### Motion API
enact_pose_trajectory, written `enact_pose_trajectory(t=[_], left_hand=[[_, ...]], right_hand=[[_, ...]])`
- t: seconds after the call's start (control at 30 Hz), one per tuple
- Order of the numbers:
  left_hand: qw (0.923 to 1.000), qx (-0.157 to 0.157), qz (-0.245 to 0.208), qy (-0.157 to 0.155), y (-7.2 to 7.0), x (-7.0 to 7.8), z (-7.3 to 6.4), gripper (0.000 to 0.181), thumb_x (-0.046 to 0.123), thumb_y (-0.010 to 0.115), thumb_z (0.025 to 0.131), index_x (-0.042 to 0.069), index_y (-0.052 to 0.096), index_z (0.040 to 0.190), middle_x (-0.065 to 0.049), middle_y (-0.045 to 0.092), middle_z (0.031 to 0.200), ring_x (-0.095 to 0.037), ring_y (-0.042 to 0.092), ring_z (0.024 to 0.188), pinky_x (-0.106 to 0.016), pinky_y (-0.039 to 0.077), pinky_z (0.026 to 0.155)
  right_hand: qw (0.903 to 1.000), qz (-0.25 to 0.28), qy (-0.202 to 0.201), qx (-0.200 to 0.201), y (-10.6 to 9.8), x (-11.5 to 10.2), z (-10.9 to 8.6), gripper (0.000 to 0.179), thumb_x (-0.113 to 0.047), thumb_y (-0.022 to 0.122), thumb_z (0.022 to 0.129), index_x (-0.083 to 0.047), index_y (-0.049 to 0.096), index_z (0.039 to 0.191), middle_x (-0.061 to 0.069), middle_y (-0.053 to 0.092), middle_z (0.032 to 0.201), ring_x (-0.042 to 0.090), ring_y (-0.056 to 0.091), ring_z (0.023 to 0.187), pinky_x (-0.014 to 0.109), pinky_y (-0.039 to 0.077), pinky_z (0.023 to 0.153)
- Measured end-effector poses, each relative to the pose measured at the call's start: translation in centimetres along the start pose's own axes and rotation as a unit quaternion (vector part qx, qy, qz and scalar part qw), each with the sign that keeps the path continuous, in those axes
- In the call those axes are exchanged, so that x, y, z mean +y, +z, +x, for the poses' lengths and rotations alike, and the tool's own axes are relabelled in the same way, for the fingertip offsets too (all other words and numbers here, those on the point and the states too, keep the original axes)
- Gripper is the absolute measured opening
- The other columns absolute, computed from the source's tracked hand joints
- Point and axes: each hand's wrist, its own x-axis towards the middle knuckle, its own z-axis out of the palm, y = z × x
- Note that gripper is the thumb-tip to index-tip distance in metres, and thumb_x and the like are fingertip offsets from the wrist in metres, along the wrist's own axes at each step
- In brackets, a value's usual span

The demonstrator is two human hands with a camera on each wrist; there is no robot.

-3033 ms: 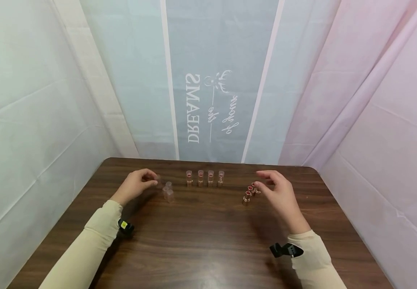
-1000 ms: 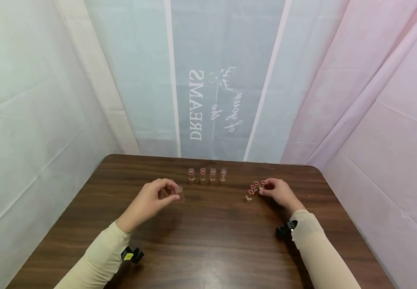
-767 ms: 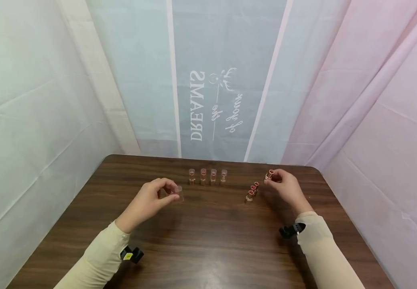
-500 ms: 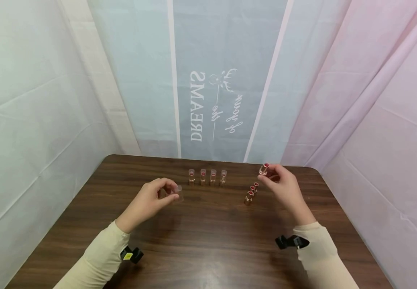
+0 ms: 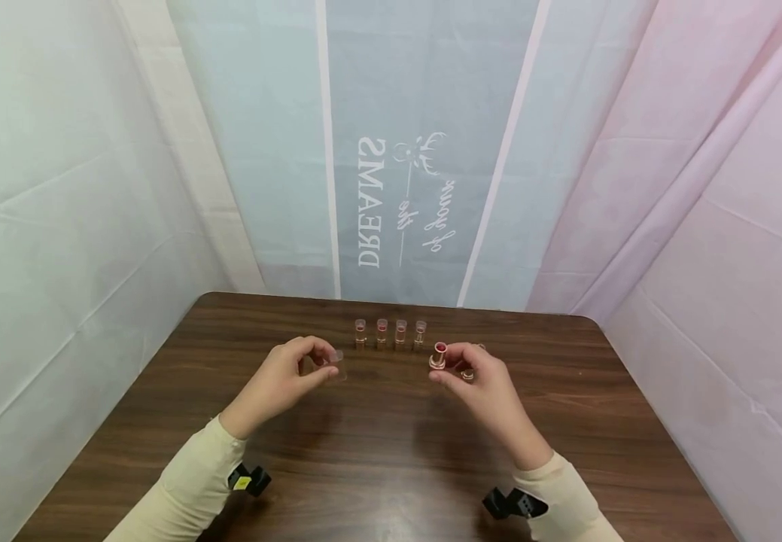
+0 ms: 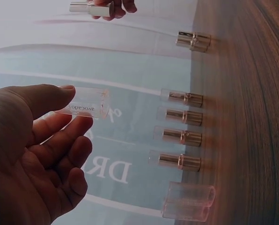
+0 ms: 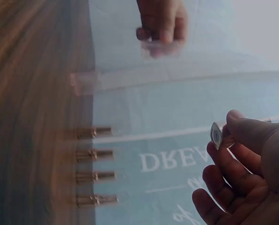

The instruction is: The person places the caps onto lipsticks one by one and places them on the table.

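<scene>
My left hand (image 5: pixel 285 384) pinches a clear lipstick cap (image 6: pixel 90 101) between thumb and fingers, raised above the table; small print shows on its side. Facing it, my right hand (image 5: pixel 488 384) grips an uncapped lipstick (image 5: pixel 439 357), red tip up with a gold base, its bottom disc (image 7: pixel 216 135) visible in the right wrist view. A gap separates cap and lipstick. Other uncapped lipsticks (image 6: pixel 193 41) stand beyond the right hand, mostly hidden by it in the head view. Two clear caps (image 6: pixel 188 201) stand on the table near my left hand.
Several capped gold lipsticks (image 5: pixel 400 335) stand upright in a row near the back of the dark wooden table (image 5: pixel 391 459). A printed cloth (image 5: pixel 424 75) hangs behind the table, with pale curtains at both sides.
My right hand has picked a lipstick from the right-hand group, lifted it and carried it left toward the middle. My left hand moved right and now holds a cap, steady over the last second.
</scene>
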Motion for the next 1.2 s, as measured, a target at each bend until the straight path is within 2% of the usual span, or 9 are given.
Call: enact_pose_trajectory(t=[0.17,0.33,0.5,0.63,0.8,1.0,1.1,1.2], left_hand=[[0.9999,-0.008,-0.009,-0.005,0.2,0.0,-0.2,0.014,0.027,0.076,0.095,0.026,0.069,0.107,0.013,0.067,0.096,-0.013,0.059,0.072,-0.026,0.048,0.06],[0.9998,-0.015,-0.012,-0.006,0.3,0.3,0.0,0.014,0.026,0.076,0.095,0.026,0.068,0.107,0.012,0.067,0.095,-0.015,0.06,0.072,-0.026,0.048,0.06],[0.9998,-0.017,-0.013,0.0,0.5,0.6,0.3,0.015,0.024,0.076,0.095,0.024,0.069,0.109,0.011,0.067,0.096,-0.01,0.059,0.069,-0.026,0.049,0.061],[0.9997,-0.016,-0.016,0.012,0.5,1.1,0.8,0.015,0.025,0.076,0.095,0.024,0.07,0.109,0.012,0.067,0.097,-0.011,0.058,0.069,-0.026,0.05,0.062],[0.9991,-0.008,-0.015,0.038,0.2,2.5,2.2,0.015,0.025,0.078,0.094,0.028,0.069,0.105,0.015,0.068,0.095,-0.01,0.06,0.074,-0.025,0.049,0.064],[0.9979,-0.026,-0.016,0.058,0.0,4.4,3.6,0.015,0.027,0.078,0.094,0.027,0.069,0.106,0.014,0.067,0.096,-0.006,0.063,0.082,-0.026,0.051,0.067],[0.9972,-0.034,-0.013,0.065,0.1,5.2,4.2,0.015,0.028,0.078,0.094,0.028,0.068,0.106,0.013,0.066,0.094,-0.009,0.062,0.082,-0.027,0.051,0.067],[0.9964,-0.043,-0.023,0.069,0.2,6.1,4.8,0.014,0.028,0.078,0.094,0.029,0.068,0.105,0.014,0.067,0.091,-0.011,0.062,0.077,-0.027,0.051,0.065]], right_hand=[[0.9997,0.019,0.001,-0.013,1.6,-0.2,-0.5,0.024,-0.015,0.088,0.08,-0.014,0.072,0.098,-0.005,0.07,0.093,0.01,0.065,0.08,0.028,0.057,0.069],[0.9998,0.01,-0.011,-0.017,2.7,0.1,-0.9,0.022,-0.014,0.088,0.08,-0.017,0.073,0.096,-0.008,0.069,0.093,0.009,0.065,0.083,0.027,0.058,0.073],[0.9992,-0.003,-0.034,-0.023,3.6,0.4,-0.9,0.021,-0.016,0.088,0.08,-0.019,0.073,0.095,-0.009,0.069,0.093,0.01,0.066,0.084,0.031,0.058,0.075],[0.9992,-0.011,-0.029,-0.026,4.0,0.4,-0.9,0.02,-0.018,0.088,0.081,-0.02,0.073,0.094,-0.011,0.068,0.092,0.011,0.067,0.084,0.03,0.058,0.075],[0.9993,-0.018,-0.023,-0.025,3.9,0.4,-0.9,0.02,-0.019,0.088,0.081,-0.022,0.073,0.094,-0.012,0.067,0.092,0.012,0.067,0.084,0.031,0.058,0.075],[0.9994,-0.014,-0.017,-0.028,3.8,0.4,-0.9,0.019,-0.021,0.087,0.082,-0.024,0.073,0.094,-0.013,0.067,0.092,0.013,0.066,0.085,0.034,0.058,0.077],[0.9993,-0.007,-0.019,-0.03,3.9,0.5,-0.9,0.018,-0.021,0.087,0.082,-0.025,0.073,0.093,-0.014,0.067,0.091,0.015,0.066,0.085,0.038,0.058,0.078],[0.9993,-0.004,-0.021,-0.031,3.9,0.6,-0.9,0.019,-0.021,0.087,0.082,-0.025,0.073,0.093,-0.015,0.067,0.091,0.013,0.066,0.085,0.04,0.058,0.078]])
